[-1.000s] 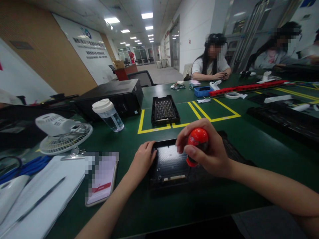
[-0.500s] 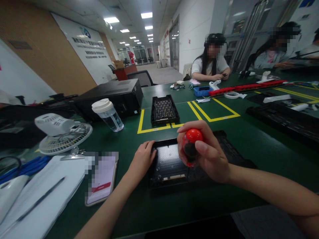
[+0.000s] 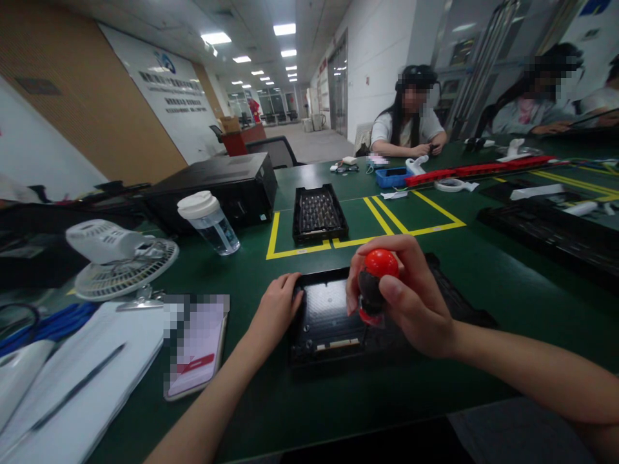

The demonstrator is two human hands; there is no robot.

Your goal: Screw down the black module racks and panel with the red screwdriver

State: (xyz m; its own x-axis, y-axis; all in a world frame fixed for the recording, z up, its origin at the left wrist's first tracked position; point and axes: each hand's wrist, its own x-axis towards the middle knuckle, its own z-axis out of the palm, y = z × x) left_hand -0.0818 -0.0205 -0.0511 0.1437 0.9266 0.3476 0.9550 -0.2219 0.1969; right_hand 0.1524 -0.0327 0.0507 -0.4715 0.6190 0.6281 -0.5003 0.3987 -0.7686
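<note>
A shallow black plastic frame (image 3: pixel 314 348) with a shiny silver-grey panel (image 3: pixel 325 303) inside lies flat on the table before me. My left hand (image 3: pixel 278 303) grips its upper left corner, thumb over the rim and fingers along the edge. Above its right part, my right hand (image 3: pixel 411 296) is closed round the red and black handle of a screwdriver (image 3: pixel 372 290). The tool stands nearly upright, with a bit of thin shaft showing below the handle. Its tip is too dark to make out, and my right hand hides part of the frame.
A black tray of small metal parts (image 3: pixel 319 216) stands behind, within yellow tape. To the left are a cup (image 3: pixel 210 222), a white fan (image 3: pixel 126 264), a phone (image 3: pixel 200 348) and a clipboard (image 3: pixel 91 380). Long black parts (image 3: pixel 556 238) lie right. Co-workers sit across.
My right hand has shifted slightly right with the screwdriver and turned a little, so more of the dark grip shows. My left hand stays on the frame's corner.
</note>
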